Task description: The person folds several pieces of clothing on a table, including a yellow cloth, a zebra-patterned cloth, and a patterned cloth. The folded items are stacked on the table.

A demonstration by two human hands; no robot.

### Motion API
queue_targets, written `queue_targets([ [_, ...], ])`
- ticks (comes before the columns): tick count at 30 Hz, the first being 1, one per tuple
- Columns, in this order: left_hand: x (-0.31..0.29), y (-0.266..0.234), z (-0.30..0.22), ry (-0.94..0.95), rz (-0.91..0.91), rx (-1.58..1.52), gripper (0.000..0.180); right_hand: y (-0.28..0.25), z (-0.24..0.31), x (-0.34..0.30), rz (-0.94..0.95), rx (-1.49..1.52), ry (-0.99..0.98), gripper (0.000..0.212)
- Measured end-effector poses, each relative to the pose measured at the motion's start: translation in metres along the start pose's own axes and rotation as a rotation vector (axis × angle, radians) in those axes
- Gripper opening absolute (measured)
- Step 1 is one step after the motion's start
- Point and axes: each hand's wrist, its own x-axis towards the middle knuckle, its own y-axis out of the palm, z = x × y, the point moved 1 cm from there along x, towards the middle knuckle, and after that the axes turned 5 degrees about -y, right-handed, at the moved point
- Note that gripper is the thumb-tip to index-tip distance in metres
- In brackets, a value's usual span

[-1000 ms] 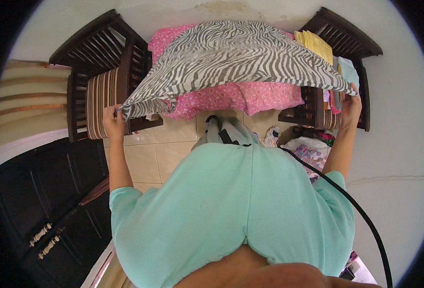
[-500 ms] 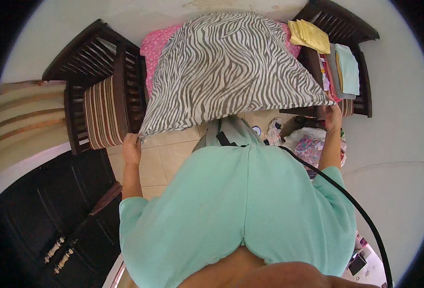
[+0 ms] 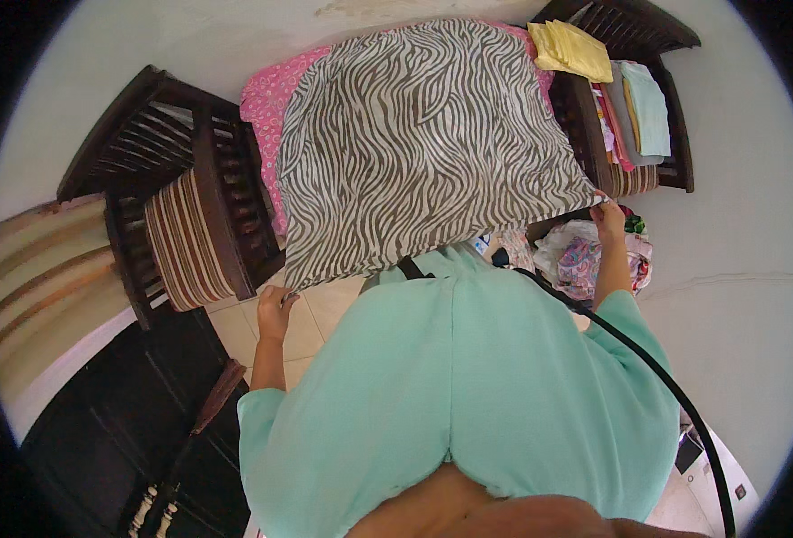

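Cloth (image 3: 423, 143), zebra-striped, overlies pink fabric (image 3: 273, 100); left hand (image 3: 274, 316), right hand (image 3: 608, 222): each grip pinching one corner.

The right-hand chair (image 3: 679, 134) carries folded cloths (image 3: 640, 112) on its striped cushion (image 3: 634, 180) and yellow cloths (image 3: 572, 49) on its armrest (image 3: 579, 125). A pink cover (image 3: 273, 99) seems to bear much of the zebra-striped cloth (image 3: 423, 143). A bundle (image 3: 580, 269) sits on the tiled floor (image 3: 329, 305).

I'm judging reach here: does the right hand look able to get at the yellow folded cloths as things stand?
Probably not: the right hand pinches a corner of the zebra-striped cloth, and the yellow folded cloths lie farther off, though nothing covers them.
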Motion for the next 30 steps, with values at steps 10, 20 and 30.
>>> queue_targets([
  [10, 0.033, 0.000, 0.017, 0.057, -0.145, 0.025, 0.008, 0.050, 0.035, 0.054, -0.032, -0.085, -0.046, 0.023],
  [20, 0.068, 0.032, 0.026, -0.244, -0.223, 0.149, 0.008, 0.132, 0.060, 0.160, 0.122, -0.287, -0.002, 0.021],
  [30, 0.128, 0.050, 0.059, -0.222, -0.245, 0.276, 0.011, 0.202, 0.032, 0.288, 0.266, -0.616, -0.116, 0.013],
])
